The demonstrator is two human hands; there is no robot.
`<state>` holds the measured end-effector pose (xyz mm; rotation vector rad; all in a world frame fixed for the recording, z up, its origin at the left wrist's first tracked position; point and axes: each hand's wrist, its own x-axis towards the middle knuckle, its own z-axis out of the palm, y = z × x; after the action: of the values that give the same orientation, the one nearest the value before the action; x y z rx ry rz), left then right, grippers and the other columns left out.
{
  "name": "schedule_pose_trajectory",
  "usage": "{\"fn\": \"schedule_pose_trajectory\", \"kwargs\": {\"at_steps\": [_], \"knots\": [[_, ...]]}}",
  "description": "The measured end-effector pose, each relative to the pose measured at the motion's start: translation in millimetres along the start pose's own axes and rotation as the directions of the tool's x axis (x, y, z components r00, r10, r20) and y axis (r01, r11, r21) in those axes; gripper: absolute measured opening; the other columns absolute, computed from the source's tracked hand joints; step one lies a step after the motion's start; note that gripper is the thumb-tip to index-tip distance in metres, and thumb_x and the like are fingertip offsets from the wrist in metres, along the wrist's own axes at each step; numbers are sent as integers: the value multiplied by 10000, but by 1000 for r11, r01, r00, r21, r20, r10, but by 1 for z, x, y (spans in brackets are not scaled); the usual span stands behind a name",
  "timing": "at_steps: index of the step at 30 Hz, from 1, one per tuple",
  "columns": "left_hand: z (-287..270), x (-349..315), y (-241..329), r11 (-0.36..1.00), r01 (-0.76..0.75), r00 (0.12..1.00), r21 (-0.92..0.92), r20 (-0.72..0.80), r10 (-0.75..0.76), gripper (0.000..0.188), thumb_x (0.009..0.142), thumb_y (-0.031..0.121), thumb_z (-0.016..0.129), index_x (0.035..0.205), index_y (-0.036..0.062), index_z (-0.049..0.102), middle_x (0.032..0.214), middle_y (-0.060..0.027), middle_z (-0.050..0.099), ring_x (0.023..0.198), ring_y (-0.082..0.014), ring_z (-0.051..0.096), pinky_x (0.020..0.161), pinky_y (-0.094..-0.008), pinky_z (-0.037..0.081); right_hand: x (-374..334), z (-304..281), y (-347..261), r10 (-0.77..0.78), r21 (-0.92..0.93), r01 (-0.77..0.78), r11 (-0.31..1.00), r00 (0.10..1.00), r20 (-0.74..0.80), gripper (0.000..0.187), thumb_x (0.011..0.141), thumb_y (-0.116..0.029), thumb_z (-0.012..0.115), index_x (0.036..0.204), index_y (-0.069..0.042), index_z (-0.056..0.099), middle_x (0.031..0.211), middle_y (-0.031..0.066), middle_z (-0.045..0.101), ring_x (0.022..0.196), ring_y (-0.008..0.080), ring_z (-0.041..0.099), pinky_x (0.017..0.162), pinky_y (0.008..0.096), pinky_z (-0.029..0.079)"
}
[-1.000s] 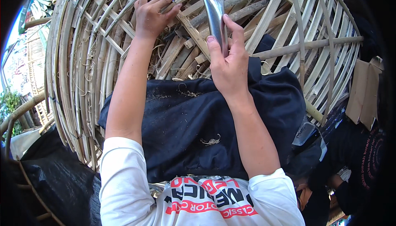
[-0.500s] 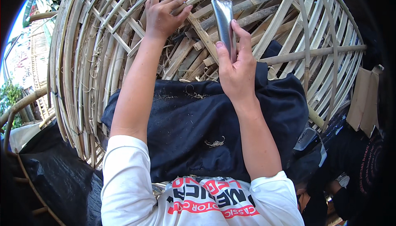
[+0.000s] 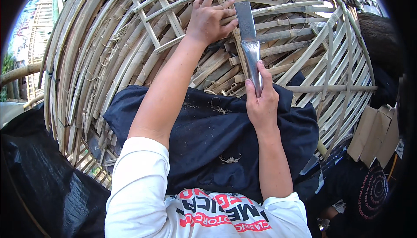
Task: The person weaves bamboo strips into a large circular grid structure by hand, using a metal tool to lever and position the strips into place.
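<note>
The right grip (image 3: 265,101) is gripping a bladed tool (image 3: 249,37) by its shiny metal handle (image 3: 252,59); the thumb is pressing on the handle's left side and the index finger is lying along the right. The flat blade is extending forward from the right grip, its squared end standing just to the right of the left grip's fingertips.

The left grip (image 3: 208,20) is resting with fingers spreading over crossing bamboo strips (image 3: 173,23). Whether it is closing on any strip, the view is not showing; one cannot tell. A narrow upright strip (image 3: 239,46) is running down from the left grip's fingertips and passing just left of the tool handle.

Below the left grip, a pile of split bamboo (image 3: 215,66) is lying beneath the lattice. To its left, long curved strips (image 3: 82,42) are standing close together. To the right of the right grip, a horizontal pole (image 3: 308,89) is crossing slanted strips.

Nearer the body than both grips, a dark cloth (image 3: 204,138) is covering the lap and bearing pale shavings (image 3: 230,159). Well right of the right grip, folded cardboard (image 3: 372,136) is leaning beside a person in black clothing (image 3: 354,194).
</note>
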<state>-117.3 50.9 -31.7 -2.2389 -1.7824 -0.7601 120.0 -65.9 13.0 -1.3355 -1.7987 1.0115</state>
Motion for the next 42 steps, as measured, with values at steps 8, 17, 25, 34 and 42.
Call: {"fn": "schedule_pose_trajectory", "kwargs": {"at_steps": [8, 17, 25, 34, 42], "knots": [[-8, -3, 2, 998, 27, 999, -56, -21, -28, 297, 755, 359, 800, 991, 179, 797, 1203, 87, 720, 1413, -214, 412, 1030, -497, 380, 1, 7, 4, -8, -41, 10, 999, 999, 40, 483, 964, -105, 610, 1422, -54, 467, 1232, 252, 648, 1016, 388, 690, 864, 413, 535], [-7, -3, 5, 993, 55, 998, -106, 15, -54, 231, 818, 382, 762, 990, 231, 794, 1272, 95, 687, 1438, -203, 380, 1053, -572, 351, 0, 7, 0, 8, -55, -5, 998, 999, 52, 471, 977, -88, 581, 1426, -57, 440, 1263, 272, 632, 1015, 368, 702, 844, 414, 543], [-2, -6, 2, 990, 86, 996, -115, 14, -85, 235, 851, 401, 730, 999, 230, 792, 1274, 99, 686, 1437, -205, 380, 1069, -559, 330, 0, 12, 3, 9, -146, 0, 989, 998, 63, 457, 979, -79, 562, 1418, -44, 440, 1298, 267, 612, 1107, 392, 668, 906, 431, 529], [-7, -6, 5, 986, 106, 994, -127, 36, -102, 241, 882, 403, 697, 989, 209, 791, 1271, 100, 686, 1440, -194, 377, 1082, -546, 322, -3, 14, 15, -35, -115, 40, 993, 998, 45, 441, 1001, -85, 542, 1425, -29, 435, 1194, 209, 662, 958, 229, 685, 858, 344, 524], [-1, -7, 2, 988, 92, 995, -120, -16, -95, 240, 882, 421, 694, 1001, 238, 793, 1274, 109, 685, 1436, -191, 382, 1060, -543, 348, -5, 16, 15, -132, -158, 136, 978, 991, 35, 404, 996, -79, 555, 1378, -21, 438, 1304, 260, 609, 1113, 334, 666, 939, 390, 506]]}}
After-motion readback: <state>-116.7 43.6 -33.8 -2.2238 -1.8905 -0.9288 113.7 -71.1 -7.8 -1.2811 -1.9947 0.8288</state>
